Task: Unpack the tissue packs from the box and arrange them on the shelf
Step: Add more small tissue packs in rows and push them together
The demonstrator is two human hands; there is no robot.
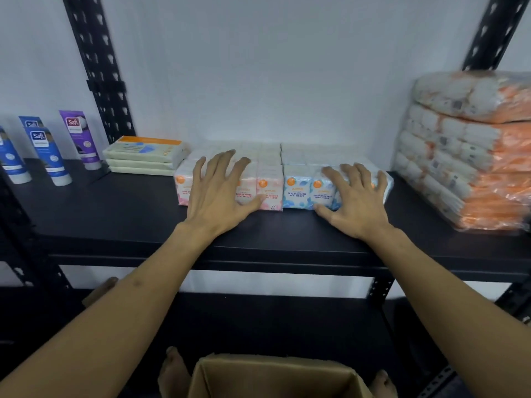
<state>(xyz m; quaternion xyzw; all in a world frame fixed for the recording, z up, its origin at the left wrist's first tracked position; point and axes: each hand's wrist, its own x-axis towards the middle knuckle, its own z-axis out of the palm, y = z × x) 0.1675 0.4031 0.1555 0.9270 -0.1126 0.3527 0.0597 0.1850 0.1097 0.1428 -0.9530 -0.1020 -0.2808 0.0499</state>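
Two hands, left hand [221, 193] and right hand [355, 202], fingers spread flat on the tissue packs [283, 183] on the shelf [115, 222].

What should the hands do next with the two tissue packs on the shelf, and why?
Probably push both packs a little further back and together. The left hand lies flat on the pink rose pack and the right hand on the blue fragrance-free pack. They sit side by side on the black shelf, and a thin seam shows between them.

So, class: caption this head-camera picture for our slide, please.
Left hand and right hand press tissue packs together on shelf.
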